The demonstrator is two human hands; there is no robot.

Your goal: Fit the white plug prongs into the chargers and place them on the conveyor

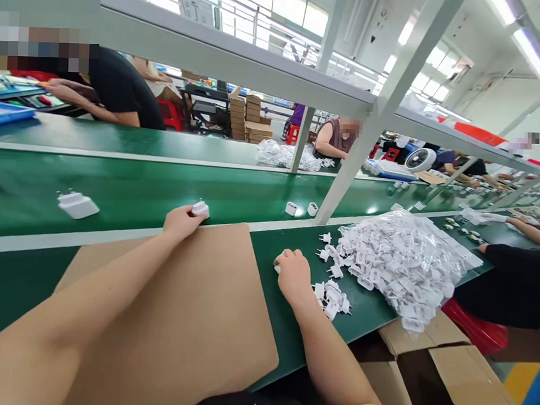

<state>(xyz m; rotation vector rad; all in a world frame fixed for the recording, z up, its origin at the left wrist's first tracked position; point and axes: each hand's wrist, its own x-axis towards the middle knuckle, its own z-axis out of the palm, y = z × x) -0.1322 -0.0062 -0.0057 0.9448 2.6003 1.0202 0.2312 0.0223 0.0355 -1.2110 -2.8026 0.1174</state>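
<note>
My left hand reaches to the near edge of the green conveyor belt, its fingers closed on a white charger plug with its two pins up. My right hand hovers over or rests on the green worktop right of a brown cardboard sheet. Its fingers are curled round a small white piece, mostly hidden by them. Loose white plug parts with pins lie just right of that hand. Another white charger stands on the belt at the left.
A clear bag of white plastic housings spreads over the worktop at right. Two white housings sit on the belt beside a grey post. An open carton stands below the worktop's edge. Co-workers sit across and at right.
</note>
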